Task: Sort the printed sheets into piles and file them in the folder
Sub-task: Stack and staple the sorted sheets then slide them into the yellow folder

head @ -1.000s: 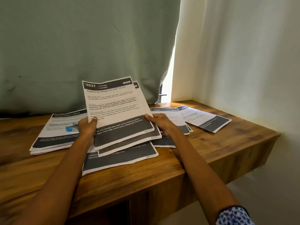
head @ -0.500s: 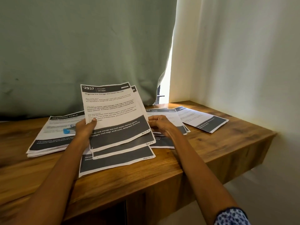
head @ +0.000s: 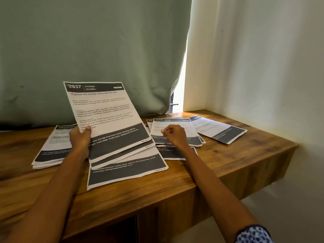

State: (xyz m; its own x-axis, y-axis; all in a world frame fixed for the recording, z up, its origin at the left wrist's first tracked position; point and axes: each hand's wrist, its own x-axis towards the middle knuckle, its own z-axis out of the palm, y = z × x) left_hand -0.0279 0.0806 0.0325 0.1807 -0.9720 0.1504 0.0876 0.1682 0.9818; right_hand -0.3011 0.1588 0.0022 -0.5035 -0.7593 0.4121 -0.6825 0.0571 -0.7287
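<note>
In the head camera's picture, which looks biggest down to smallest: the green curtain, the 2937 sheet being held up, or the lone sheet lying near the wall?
1. Green curtain, by far the largest.
2. 2937 sheet; it is nearer the camera, which inflates it.
3. Lone sheet; possibly the same paper size really.

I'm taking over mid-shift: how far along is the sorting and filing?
Partly sorted: piles lie on the desk, including a left stack and the 3104 pile. In hand: left hand holds the 2937 sheets; right hand hovers over the 3104 pile. No folder in view, so filing remains.
</note>
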